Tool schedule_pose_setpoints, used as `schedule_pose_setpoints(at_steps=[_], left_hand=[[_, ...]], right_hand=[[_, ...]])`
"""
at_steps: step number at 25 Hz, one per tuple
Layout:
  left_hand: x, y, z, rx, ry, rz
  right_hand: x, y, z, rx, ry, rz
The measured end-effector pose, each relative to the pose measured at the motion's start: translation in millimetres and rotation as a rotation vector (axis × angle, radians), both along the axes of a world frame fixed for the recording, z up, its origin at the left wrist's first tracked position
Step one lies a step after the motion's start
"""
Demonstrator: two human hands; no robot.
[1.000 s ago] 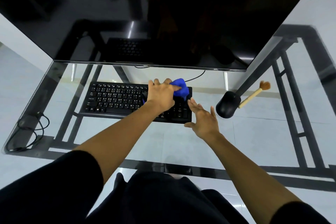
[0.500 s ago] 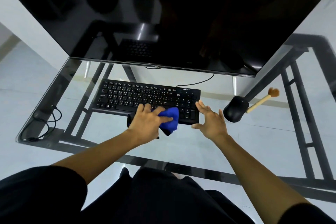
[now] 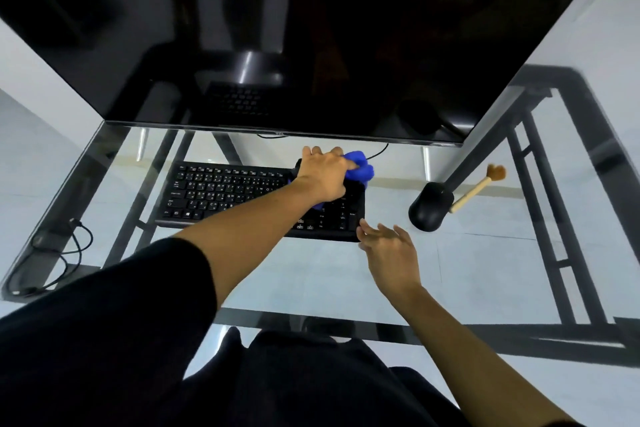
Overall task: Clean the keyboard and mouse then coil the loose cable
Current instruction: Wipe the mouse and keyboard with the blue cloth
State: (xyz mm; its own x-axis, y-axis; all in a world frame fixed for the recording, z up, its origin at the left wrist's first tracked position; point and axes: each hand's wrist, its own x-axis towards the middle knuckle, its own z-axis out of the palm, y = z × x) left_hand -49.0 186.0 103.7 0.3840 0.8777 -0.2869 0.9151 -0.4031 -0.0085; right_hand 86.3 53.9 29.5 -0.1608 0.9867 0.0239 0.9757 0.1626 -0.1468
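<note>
A black keyboard (image 3: 225, 191) lies on the glass desk (image 3: 311, 277) below the monitor. My left hand (image 3: 323, 175) presses a blue cloth (image 3: 360, 168) onto the keyboard's far right corner, fingers closed on the cloth. My right hand (image 3: 389, 251) rests with fingers spread at the keyboard's near right corner, holding nothing. A black mouse (image 3: 431, 211) sits to the right of the keyboard. A loose black cable (image 3: 59, 260) lies tangled at the desk's left edge.
A large dark monitor (image 3: 311, 38) hangs over the back of the desk. A wooden-handled brush (image 3: 479, 185) lies just right of the mouse. The black desk frame shows through the glass. The keyboard's own cord (image 3: 379, 151) runs back under the monitor.
My left hand has swept the blue cloth from the keyboard's near edge back up to its far right corner. My right hand has stayed by the near right corner.
</note>
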Motion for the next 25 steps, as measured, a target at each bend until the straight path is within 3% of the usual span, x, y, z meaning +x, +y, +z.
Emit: schedule_pose_setpoints(at_steps=[3,8,14,19,22,25], left_hand=[[10.6,4.6,0.1,0.008,0.021,0.033],[-15.5,-25.3,-3.5,0.029,0.043,-0.186],[-6.9,5.7,-1.3,-0.021,0.017,0.122],[38.1,-14.5,-4.1,-0.017,-0.018,0.014],[23.0,-21.1,-5.3,-0.107,-0.251,0.084],[-6.0,-26.7,-6.3,-0.243,-0.644,0.325]], right_hand=[[-2.3,-2.0,0.2,-0.05,-0.019,-0.026],[-1.9,-4.0,1.2,-0.095,-0.024,-0.041],[-4.5,-9.4,0.8,-0.083,-0.037,-0.063],[-6.3,-10.7,5.4,-0.159,0.02,-0.083],[-4.6,-7.9,9.8,-0.188,0.087,-0.064],[-3.9,-5.3,21.1,-0.213,0.497,-0.274]])
